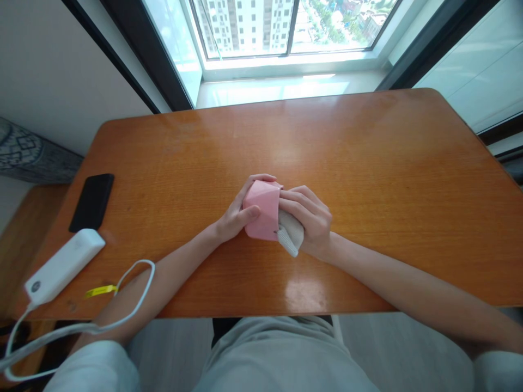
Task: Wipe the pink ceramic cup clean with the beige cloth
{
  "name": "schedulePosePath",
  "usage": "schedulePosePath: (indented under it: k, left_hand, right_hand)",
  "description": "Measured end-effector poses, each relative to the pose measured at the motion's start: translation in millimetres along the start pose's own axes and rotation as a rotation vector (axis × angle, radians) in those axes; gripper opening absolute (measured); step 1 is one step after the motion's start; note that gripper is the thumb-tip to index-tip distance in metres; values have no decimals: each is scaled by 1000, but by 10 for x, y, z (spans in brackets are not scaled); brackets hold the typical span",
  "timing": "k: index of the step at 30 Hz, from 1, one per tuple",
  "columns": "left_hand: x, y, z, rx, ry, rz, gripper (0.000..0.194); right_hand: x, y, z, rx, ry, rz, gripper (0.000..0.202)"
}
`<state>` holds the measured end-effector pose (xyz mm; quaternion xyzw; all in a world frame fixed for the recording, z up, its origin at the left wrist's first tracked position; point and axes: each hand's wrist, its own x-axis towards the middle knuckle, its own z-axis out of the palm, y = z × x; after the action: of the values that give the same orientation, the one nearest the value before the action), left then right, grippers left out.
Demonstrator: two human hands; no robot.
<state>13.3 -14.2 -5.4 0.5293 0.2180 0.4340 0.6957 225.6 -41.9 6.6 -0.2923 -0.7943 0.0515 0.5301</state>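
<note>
A small pink box (265,209) is held above the front middle of the wooden table. My left hand (241,212) is closed around its left side, with the thumb across the front face. At the box's right end, a light grey cloth (291,231) sticks out, with a loose flap hanging down. My right hand (308,218) is closed over this cloth, its fingertips at the box's open edge. The inside of the box and the palm of my right hand are hidden.
On the left of the table (368,152) lie a black phone (91,202) and a white power strip (64,268). The strip's white cable (152,277), with a yellow tag (100,291), loops over my left forearm. A window stands beyond the far edge.
</note>
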Motion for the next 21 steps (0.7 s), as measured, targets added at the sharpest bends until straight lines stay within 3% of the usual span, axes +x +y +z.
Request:
schedulePosePath:
  k: [5,8,11,13,16,18,21]
  left_hand:
    - [47,-5,-32,-29,148,38,85]
    - [74,23,0,-82,257,-1,79]
    - [87,72,50,-121,286,-29,77]
    - [91,99,72,-151,306,-28,75]
    - [103,127,87,-193,354,-14,74]
    - [117,143,91,-204,372,2,75]
    - [130,162,91,-211,360,6,82]
  right_hand:
    - [61,-7,22,193,-37,172,33]
    - [80,-19,21,298,-39,383,38]
    - [41,21,50,447,24,580,50]
    - [-18,109,106,515,124,700,43]
    - [-118,311,232,469,434,810,31]
    - [-170,437,309,437,573,818,39]
    - [-224,526,373,410,660,824,48]
